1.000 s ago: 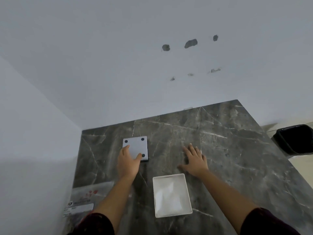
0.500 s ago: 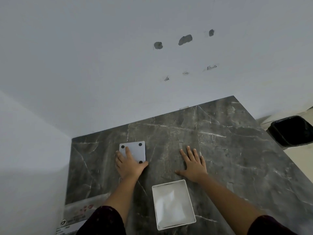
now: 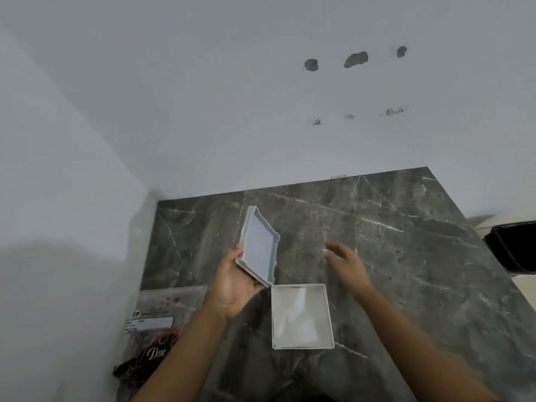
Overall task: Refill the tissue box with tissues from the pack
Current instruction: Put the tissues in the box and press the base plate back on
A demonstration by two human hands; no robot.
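1. The tissue box (image 3: 301, 316) sits open on the dark marble counter (image 3: 406, 256), just below and to the right of my left fingers, with what looks like white tissue inside; whether it is full, I cannot tell.
2. My left hand (image 3: 232, 288) holds the box's lid (image 3: 259, 247) tilted up off the counter, hollow side toward me; thumb and fingers are clamped on its near edge.
3. My right hand (image 3: 345, 264) hovers above the counter, beyond the box, fingers spread apart and holding nothing, though it is blurred.
4. I judge the step to be fitting the lid: I should level it, line its corners over the box's rim, and use my free fingers to steady the box.
5. A printed plastic pack (image 3: 162, 317) lies by the wall, left of my left wrist.
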